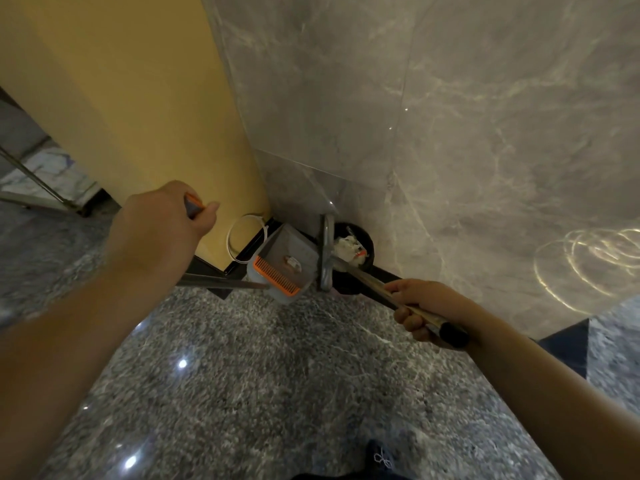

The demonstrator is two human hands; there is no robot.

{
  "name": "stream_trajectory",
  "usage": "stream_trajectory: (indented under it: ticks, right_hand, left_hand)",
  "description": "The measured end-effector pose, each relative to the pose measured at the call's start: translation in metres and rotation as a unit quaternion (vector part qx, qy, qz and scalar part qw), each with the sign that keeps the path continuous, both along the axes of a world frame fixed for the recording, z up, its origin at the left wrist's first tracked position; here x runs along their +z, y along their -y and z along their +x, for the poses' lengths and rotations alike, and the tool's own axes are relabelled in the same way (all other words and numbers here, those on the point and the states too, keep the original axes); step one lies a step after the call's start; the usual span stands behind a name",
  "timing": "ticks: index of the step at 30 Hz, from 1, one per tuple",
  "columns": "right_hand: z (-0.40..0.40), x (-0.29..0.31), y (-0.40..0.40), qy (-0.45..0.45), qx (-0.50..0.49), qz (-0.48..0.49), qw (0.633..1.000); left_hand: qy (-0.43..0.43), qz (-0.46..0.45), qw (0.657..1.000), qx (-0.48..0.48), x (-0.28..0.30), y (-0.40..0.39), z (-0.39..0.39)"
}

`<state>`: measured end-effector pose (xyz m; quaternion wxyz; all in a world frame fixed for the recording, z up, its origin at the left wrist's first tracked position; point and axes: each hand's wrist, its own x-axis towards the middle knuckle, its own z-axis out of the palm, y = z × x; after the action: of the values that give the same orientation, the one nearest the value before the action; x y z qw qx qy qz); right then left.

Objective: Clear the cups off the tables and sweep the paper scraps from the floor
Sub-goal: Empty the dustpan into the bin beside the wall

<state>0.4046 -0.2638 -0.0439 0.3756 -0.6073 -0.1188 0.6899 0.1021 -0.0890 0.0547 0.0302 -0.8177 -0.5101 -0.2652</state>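
Left hand (162, 223): wrapped round the dustpan handle top.
Right hand (420, 308): clamped on the broom handle (377, 289).
Dustpan (282, 263): far-centre, holding a paper scrap (293, 263).
Trash bin (353, 249): just right of the dustpan, nearer the right hand.

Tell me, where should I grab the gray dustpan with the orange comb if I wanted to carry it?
Grab the dustpan by the top end of its long handle, coming from above, as the left hand does at the orange grip. The handle slants up from the pan, so you need not bend down. A paper scrap lies inside, so probably keep the pan level.
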Motion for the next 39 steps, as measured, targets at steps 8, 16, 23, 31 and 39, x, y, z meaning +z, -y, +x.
stream_trajectory:
  ticks: [8, 16, 23, 31, 39]
  right_hand:
    - [-0.018, -0.009, 0.013, -0.029, 0.025, -0.002, 0.999]
    - [-0.011, -0.013, 0.019, 0.005, -0.018, -0.005, 1.0]
    - [-0.01, -0.01, 0.017, 0.016, -0.057, 0.001, 0.998]
    - [-0.038, -0.003, 0.036, 0.0, -0.048, -0.001, 0.999]
    - [-0.06, -0.026, 0.063, 0.03, -0.069, 0.0, 0.997]
  left_hand:
    - [0.024, -0.029, 0.999, -0.004, -0.009, -0.005, 0.019]
    - [0.017, -0.028, 0.999, -0.004, -0.003, -0.004, 0.02]
    - [0.007, -0.008, 0.999, -0.031, 0.004, 0.012, 0.007]
    - [-0.007, -0.035, 0.999, -0.029, 0.007, 0.033, -0.009]
    - [0.0, -0.025, 0.999, -0.039, 0.003, 0.061, -0.041]
